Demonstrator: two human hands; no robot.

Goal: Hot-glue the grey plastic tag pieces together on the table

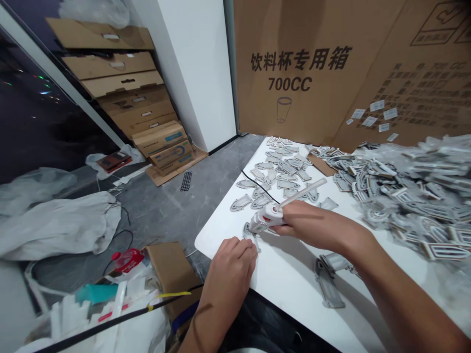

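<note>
My right hand (301,223) is wrapped around a white hot glue gun (268,216). A long translucent glue stick (303,192) sticks out of its back, and a black cord (259,185) trails behind. The nozzle points down at a small grey fish-shaped piece (248,231) on the white table. My left hand (233,257) is closed at the near end of that piece, with its fingertips pressed on it and partly hiding it. Similar grey pieces (288,166) lie spread beyond the glue gun. Two more pieces (328,282) rest beneath my right forearm.
A big heap of bagged grey-white pieces (401,191) covers the table's right side. A large cardboard box (294,29) stands behind the table (360,321). At lower left is an open carton (172,267) full of scraps and a red-capped bottle (127,260). Stacked boxes (128,103) stand farther back.
</note>
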